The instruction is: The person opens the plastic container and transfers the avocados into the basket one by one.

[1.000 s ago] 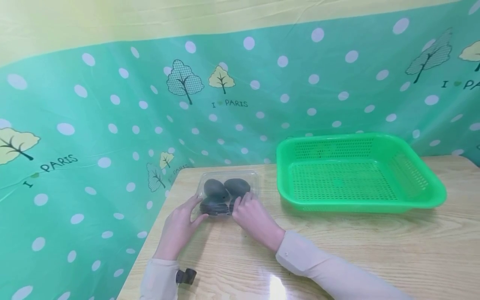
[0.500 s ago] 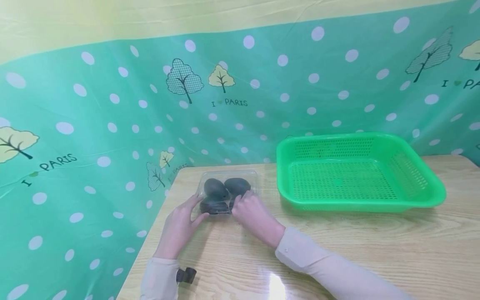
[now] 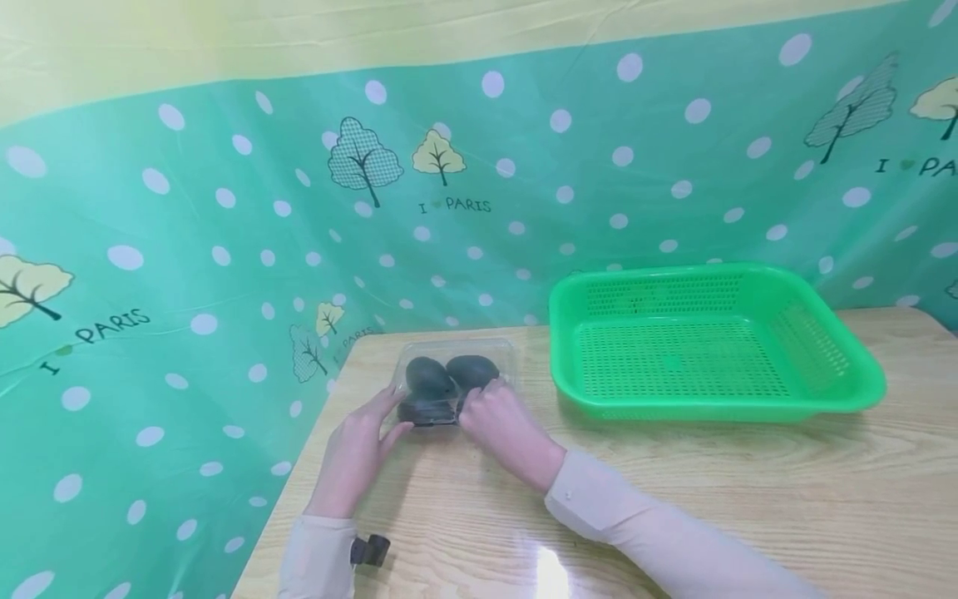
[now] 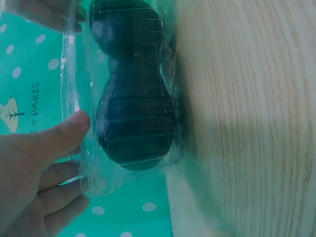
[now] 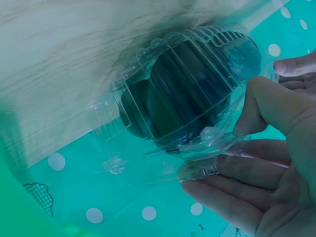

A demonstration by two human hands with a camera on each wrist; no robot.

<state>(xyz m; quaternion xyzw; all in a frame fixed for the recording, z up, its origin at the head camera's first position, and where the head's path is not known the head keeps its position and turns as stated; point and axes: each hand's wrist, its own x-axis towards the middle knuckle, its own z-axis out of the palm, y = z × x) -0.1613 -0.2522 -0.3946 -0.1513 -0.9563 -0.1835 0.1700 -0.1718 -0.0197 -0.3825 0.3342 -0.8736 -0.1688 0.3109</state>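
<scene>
A clear plastic clamshell box [image 3: 507,351] sits on the table, holding several dark oval avocados [image 3: 428,377]. My left hand [image 3: 352,457] grips its near left corner. In the left wrist view, the thumb lies on the box's rim and the fingers curl behind the corner. On the front right side, my right hand [image 3: 509,433] pinches the rim between thumb and fingers, as the right wrist view shows. Through the ribbed plastic wall, dark avocado skin [image 5: 187,89] shows there. The lid lies over the fruit. My right hand hides part of the front right avocado in the head view.
Right of the box stands a green plastic basket [image 3: 718,409] with perforated sides, against the back curtain. The wooden table [image 3: 711,491] has its left edge close to my left arm. A green dotted curtain [image 3: 224,291] hangs behind and to the left.
</scene>
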